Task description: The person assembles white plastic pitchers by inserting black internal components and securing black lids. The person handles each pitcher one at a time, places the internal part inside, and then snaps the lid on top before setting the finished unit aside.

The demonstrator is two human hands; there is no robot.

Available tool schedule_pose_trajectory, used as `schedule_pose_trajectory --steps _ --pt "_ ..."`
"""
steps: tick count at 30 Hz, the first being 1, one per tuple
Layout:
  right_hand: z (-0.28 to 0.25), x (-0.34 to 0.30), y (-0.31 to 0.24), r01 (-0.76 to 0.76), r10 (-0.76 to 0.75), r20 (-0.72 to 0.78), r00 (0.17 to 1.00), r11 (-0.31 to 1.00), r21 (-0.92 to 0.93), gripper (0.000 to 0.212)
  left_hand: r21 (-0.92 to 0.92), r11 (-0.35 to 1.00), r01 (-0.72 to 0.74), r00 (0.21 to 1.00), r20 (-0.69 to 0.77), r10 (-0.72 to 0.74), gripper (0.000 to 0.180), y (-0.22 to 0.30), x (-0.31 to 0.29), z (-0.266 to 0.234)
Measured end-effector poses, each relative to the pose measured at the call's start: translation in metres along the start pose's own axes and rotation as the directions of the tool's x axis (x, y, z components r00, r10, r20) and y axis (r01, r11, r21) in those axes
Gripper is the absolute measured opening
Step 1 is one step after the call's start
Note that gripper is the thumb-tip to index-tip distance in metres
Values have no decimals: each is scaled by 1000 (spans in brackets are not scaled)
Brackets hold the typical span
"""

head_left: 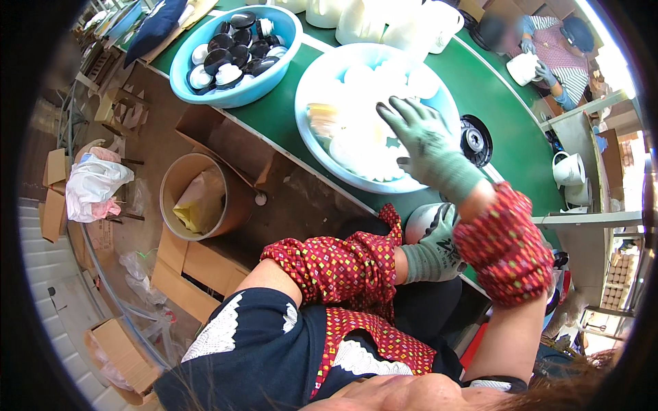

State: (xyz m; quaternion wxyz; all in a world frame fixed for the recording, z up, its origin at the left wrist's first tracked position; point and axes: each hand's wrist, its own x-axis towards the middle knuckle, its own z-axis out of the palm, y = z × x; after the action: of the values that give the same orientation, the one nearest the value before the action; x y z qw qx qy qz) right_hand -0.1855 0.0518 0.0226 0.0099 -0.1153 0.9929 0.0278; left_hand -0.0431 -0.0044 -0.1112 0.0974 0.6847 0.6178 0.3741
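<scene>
My right hand, in a grey-green glove, reaches over a light blue basin with its fingers spread and nothing visible in them. White plastic parts fill that basin; glare washes out their shapes. Lower down, close to my body, my left hand is gloved too and closes on a white rounded vessel with a dark part on it. My hand and right sleeve hide much of that vessel. A black round base lies on the green table, right of the basin.
Another light blue basin holds black and white round caps. White jugs line the table's far side. Across the green table, a co-worker holds a white jug. A round bin and cardboard boxes stand on the floor at left.
</scene>
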Motion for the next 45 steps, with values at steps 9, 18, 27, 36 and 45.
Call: schedule_pose_trajectory --steps 9,18,27,36,45 --pt "86 53 7 138 -146 -28 989 973 -185 74 -927 375 -6 997 -33 -66 58 -1 0 1" --pt "-15 -60 29 -204 276 -299 913 946 251 80 -34 949 315 911 -271 -312 111 17 -24 -53" --pt "6 -271 13 -407 474 -274 837 873 268 83 -436 874 215 910 -235 -341 106 17 -44 -29" --pt "0 -312 -2 -496 513 -137 847 856 145 88 -269 932 244 957 -89 -276 102 39 -14 -31" --pt "-23 -346 9 -569 630 6 777 697 436 91 -140 970 199 980 47 -195 96 66 6 -27"
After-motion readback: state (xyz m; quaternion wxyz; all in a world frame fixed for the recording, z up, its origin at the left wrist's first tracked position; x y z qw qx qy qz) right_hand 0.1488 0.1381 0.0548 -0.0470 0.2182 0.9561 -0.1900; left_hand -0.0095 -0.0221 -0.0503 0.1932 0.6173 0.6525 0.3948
